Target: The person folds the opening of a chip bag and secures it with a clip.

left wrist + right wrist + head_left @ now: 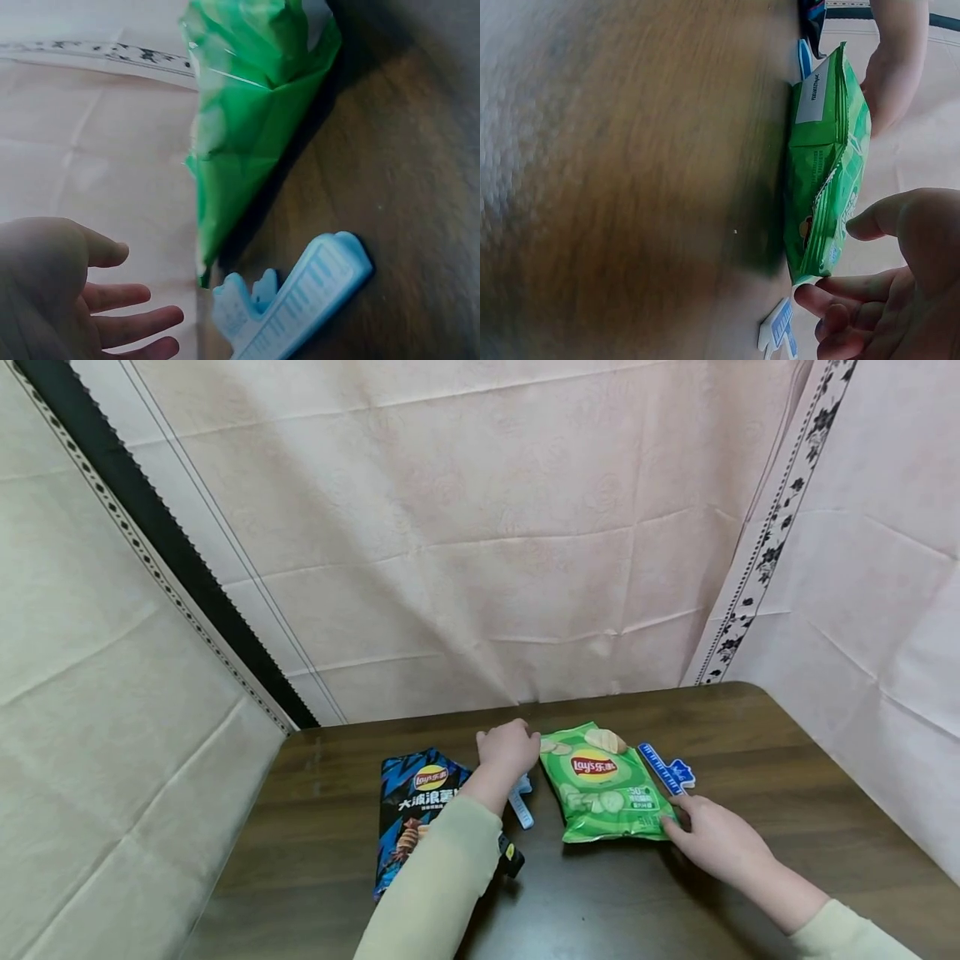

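A green Lay's chip bag [600,787] lies face up on the table. My right hand [716,843] is at its lower right corner, thumb on the printed face and fingers round the edge, pinching it. My left hand [507,750] is beside the bag's upper left corner; in the left wrist view that hand [97,300] has its fingers spread and apart from the bag [247,127]. A light blue bag clip [521,800] lies below the left hand, partly hidden by the arm. A darker blue clip [666,770] lies right of the green bag, close to the right fingers.
A black and blue Lay's chip bag [405,802] lies on the left, partly covered by the left forearm. The brown wooden table [600,902] has a rounded far right corner. Pale cloth curtains [480,527] hang behind and at both sides.
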The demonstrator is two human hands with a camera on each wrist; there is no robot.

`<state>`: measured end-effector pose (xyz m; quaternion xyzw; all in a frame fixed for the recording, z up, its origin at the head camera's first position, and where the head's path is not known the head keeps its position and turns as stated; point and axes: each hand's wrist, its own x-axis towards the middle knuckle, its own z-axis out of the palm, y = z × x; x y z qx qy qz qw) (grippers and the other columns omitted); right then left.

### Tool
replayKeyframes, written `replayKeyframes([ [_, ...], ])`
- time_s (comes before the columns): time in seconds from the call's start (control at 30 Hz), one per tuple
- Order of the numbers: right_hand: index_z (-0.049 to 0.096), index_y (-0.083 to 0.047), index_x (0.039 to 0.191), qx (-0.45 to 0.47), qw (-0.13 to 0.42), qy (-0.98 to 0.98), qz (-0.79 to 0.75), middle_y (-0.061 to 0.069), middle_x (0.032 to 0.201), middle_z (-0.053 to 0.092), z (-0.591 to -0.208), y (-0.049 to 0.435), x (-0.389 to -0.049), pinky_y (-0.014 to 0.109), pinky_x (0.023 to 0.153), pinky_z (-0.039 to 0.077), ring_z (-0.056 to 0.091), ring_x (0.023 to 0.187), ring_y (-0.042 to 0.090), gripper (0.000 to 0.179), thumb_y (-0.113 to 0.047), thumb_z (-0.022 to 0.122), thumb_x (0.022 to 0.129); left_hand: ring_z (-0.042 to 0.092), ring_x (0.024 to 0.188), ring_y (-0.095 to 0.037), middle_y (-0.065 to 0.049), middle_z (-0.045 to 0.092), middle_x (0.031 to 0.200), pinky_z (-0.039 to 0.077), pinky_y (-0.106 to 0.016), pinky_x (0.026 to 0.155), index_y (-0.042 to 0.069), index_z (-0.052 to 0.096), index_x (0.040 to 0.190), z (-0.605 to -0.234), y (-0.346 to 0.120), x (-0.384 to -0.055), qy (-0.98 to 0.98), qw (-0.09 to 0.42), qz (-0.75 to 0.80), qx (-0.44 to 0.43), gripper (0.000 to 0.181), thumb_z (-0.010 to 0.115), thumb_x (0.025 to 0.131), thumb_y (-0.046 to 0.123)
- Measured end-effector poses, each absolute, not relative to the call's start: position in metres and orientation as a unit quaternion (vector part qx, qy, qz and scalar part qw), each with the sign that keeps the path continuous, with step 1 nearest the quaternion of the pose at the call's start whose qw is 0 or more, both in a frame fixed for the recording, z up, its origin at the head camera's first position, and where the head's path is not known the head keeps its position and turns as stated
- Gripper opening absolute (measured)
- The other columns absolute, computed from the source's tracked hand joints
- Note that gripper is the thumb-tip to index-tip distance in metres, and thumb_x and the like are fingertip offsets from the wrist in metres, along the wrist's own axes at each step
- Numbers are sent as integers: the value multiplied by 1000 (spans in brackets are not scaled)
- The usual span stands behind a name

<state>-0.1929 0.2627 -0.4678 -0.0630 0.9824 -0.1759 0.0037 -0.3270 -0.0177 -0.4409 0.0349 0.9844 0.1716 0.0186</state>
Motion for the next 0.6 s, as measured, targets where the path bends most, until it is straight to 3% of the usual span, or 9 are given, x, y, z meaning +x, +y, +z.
replayKeyframes([
  [0.3, 63, 5, 123, -51, 13, 983, -174, 3, 79, 56, -469, 261, -193, 36, 58, 40, 48, 69, 19, 48, -33, 62, 94, 60, 119, -25, 3, 63, 133, 23, -58, 114, 17, 59, 138, -446, 1, -343, 981, 64, 182, 21, 44, 46, 104, 41],
  [0.47, 64, 4, 123, -50, 12, 983, -175, 1, 68, 45, -468, 260, -193, 34, 56, 36, 45, 64, 17, 45, -31, 62, 95, 58, 121, -28, -2, 63, 132, 23, -57, 114, 16, 58, 137, -450, 5, -347, 983, 72, 170, 15, 42, 48, 103, 37],
  [0.6, 64, 3, 122, -46, 14, 983, -178, 1, 67, 45, -466, 259, -193, 34, 54, 35, 44, 62, 16, 43, -30, 62, 95, 55, 124, -32, -5, 62, 133, 22, -57, 114, 16, 58, 138, -452, 6, -350, 983, 84, 165, 19, 42, 48, 102, 36],
])
